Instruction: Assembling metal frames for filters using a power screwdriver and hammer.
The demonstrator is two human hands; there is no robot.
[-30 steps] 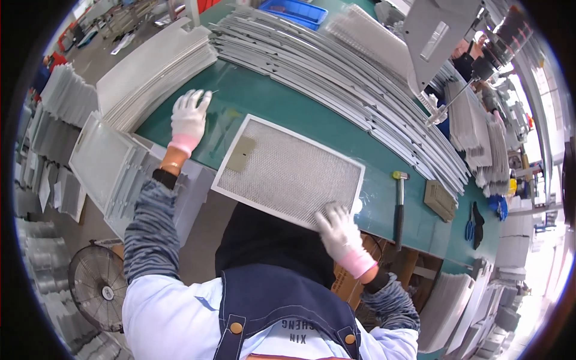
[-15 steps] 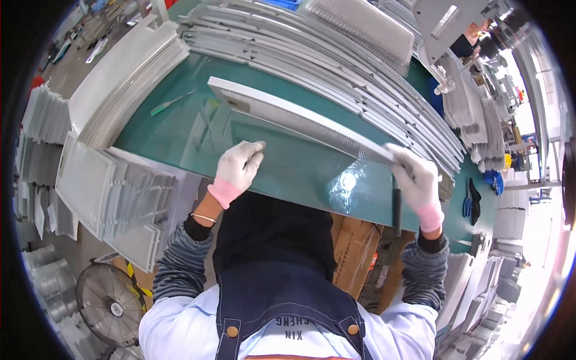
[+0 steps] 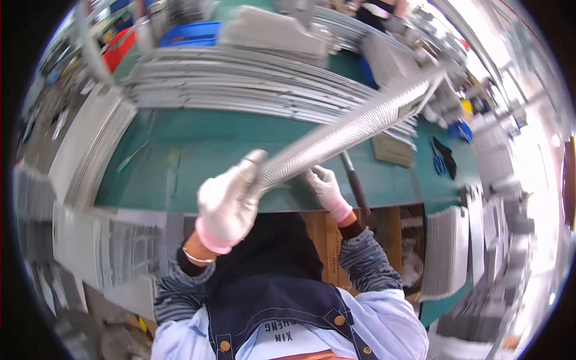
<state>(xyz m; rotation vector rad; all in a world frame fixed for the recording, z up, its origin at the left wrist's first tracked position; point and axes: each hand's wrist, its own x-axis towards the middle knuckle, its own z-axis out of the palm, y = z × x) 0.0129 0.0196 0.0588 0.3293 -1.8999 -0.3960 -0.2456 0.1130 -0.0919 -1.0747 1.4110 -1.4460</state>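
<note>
I hold a flat metal mesh panel (image 3: pixel 354 129) edge-on, lifted off the green table (image 3: pixel 204 150) and slanting up toward the right. My left hand (image 3: pixel 228 201), in a white glove with a pink cuff, grips its near left corner. My right hand (image 3: pixel 324 186), gloved the same way, holds the panel's lower edge close to the table's front edge. The picture is blurred by motion.
A long row of stacked metal panels (image 3: pixel 240 90) runs across the back of the table. More panel stacks stand at the left (image 3: pixel 84 156) and right (image 3: pixel 450 252). A hammer (image 3: pixel 355 183), blue scissors (image 3: pixel 441 162) and a blue bin (image 3: pixel 189 33) are also here.
The mesh panel lay flat on the table a second ago. Both hands have tipped it up on edge and raised it, its far end swinging up to the right.
</note>
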